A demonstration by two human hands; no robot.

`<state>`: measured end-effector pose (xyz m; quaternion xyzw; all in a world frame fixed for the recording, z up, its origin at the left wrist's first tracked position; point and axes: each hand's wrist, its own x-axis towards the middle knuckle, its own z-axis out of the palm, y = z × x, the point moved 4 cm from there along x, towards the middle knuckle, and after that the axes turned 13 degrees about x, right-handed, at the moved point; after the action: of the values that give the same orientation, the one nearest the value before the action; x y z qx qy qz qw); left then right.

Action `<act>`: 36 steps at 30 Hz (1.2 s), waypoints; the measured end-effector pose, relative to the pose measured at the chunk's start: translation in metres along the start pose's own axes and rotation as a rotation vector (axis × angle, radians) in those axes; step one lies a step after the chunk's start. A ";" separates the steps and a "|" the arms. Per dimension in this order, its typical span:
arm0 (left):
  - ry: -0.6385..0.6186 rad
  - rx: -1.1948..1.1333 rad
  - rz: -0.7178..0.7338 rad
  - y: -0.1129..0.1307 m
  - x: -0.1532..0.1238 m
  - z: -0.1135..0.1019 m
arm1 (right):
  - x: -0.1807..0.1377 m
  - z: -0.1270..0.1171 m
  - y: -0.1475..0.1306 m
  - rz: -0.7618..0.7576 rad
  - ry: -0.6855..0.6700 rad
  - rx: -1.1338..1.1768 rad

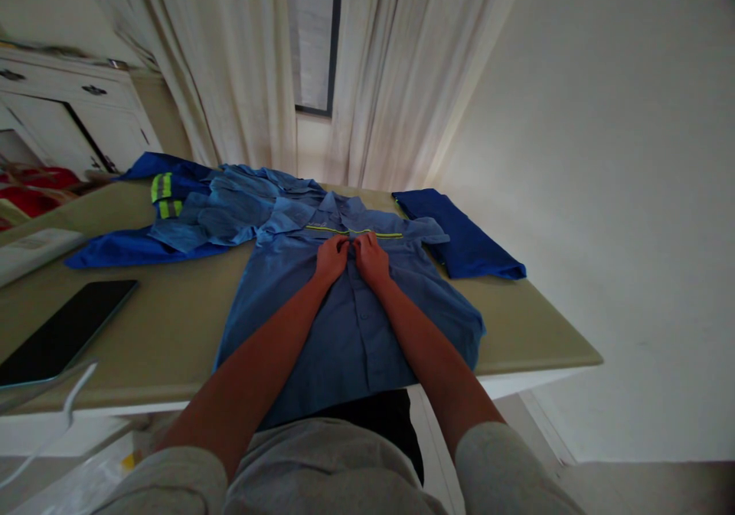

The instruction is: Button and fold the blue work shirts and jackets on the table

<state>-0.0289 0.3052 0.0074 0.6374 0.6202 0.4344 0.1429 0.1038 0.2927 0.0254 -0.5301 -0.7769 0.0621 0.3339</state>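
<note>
A blue short-sleeved button-up shirt [298,308] lies front up on the table, collar away from me, its lower hem at the table's near edge. A yellow stripe runs across its chest. Just below that stripe, my left hand [333,259] and my right hand [370,257] meet at the front placket. Both are closed, fingertips pinching the shirt's front edges; any button between them is hidden by the fingers. Further down, the placket shows a button [363,317].
Crumpled blue clothing [230,205] with reflective bands lies left of the shirt. A folded dark blue garment [459,232] is at the right. A tablet [69,327], a white cable [72,404] and a white box [37,251] are on the left. Curtains and a wall stand beyond.
</note>
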 end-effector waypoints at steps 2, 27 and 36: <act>-0.009 0.031 -0.035 -0.002 0.001 0.002 | 0.000 -0.001 0.000 0.000 0.007 0.004; 0.001 -0.161 -0.039 -0.010 0.007 0.002 | 0.000 -0.002 0.003 -0.089 -0.005 0.158; -0.019 -0.210 -0.042 -0.012 0.008 0.005 | 0.005 0.003 0.016 -0.074 0.016 0.260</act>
<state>-0.0345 0.3170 -0.0013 0.6097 0.5832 0.4878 0.2241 0.1135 0.3049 0.0180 -0.4537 -0.7786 0.1458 0.4082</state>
